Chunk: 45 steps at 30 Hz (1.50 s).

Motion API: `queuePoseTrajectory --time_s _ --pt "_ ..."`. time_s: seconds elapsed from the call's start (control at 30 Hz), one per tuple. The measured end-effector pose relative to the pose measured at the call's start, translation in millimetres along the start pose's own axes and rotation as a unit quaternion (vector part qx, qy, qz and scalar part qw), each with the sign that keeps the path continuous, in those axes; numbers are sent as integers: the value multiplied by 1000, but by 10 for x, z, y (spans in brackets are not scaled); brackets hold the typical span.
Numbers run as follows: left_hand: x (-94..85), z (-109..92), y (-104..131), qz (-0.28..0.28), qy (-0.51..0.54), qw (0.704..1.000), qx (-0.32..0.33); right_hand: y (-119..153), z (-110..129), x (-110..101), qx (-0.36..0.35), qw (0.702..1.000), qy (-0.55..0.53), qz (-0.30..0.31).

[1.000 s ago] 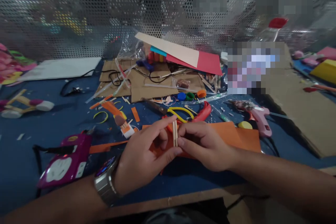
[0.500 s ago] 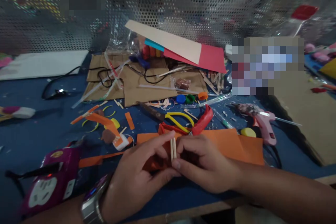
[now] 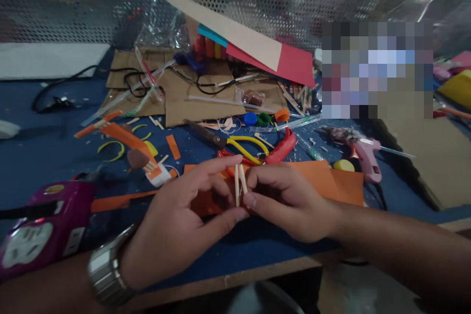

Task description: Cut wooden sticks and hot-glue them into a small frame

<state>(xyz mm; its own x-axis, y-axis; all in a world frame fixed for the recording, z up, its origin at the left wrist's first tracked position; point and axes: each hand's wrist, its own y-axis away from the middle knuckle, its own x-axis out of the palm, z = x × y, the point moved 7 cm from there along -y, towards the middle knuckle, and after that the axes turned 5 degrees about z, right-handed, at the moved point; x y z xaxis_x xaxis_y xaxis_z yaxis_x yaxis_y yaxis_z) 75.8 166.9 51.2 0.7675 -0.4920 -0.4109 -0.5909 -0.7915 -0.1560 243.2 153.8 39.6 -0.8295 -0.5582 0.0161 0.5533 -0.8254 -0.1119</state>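
Observation:
Two short wooden sticks stand nearly upright between my hands, their tops close together. My left hand [image 3: 180, 223] spans the left wooden stick [image 3: 237, 186], with the index finger at its top and the thumb at its bottom. Thumb and bent fingers of my right hand [image 3: 289, 201] pinch the right wooden stick [image 3: 243, 179], which leans a little. A thin pale strand seems to show between the sticks. Under and behind my hands lies an orange sheet [image 3: 312, 181]. Just beyond my fingertips are red-handled pliers [image 3: 281, 147] and a tool with yellow handles [image 3: 248, 144].
A pink glue gun [image 3: 368, 157] lies to the right, near a cardboard sheet [image 3: 415, 171]. At left sits a purple box [image 3: 69, 206] with a black cable. Coloured caps [image 3: 263, 118], orange strips, cardboard [image 3: 206, 105] and paper sheets [image 3: 253, 44] spread across the back.
The two wooden sticks, side by side before, now have a narrow gap between them, and the right one tilts. The camera view has tipped lower, so the table things appear higher.

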Motion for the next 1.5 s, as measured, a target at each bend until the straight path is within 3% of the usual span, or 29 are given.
queuePoseTrajectory --time_s 0.6,0.83,1.1,1.5 --pt "-14 -25 -15 -5 22 1000 -11 23 -47 -86 34 997 18 -64" --pt "5 -35 -25 -1 22 1000 -5 29 -77 -35 46 997 -47 -39" --pt "27 -58 -40 1 -31 999 12 57 -154 -14 91 994 -36 -47" --pt "59 -79 -40 21 -32 999 23 16 -91 40 48 998 29 -16"
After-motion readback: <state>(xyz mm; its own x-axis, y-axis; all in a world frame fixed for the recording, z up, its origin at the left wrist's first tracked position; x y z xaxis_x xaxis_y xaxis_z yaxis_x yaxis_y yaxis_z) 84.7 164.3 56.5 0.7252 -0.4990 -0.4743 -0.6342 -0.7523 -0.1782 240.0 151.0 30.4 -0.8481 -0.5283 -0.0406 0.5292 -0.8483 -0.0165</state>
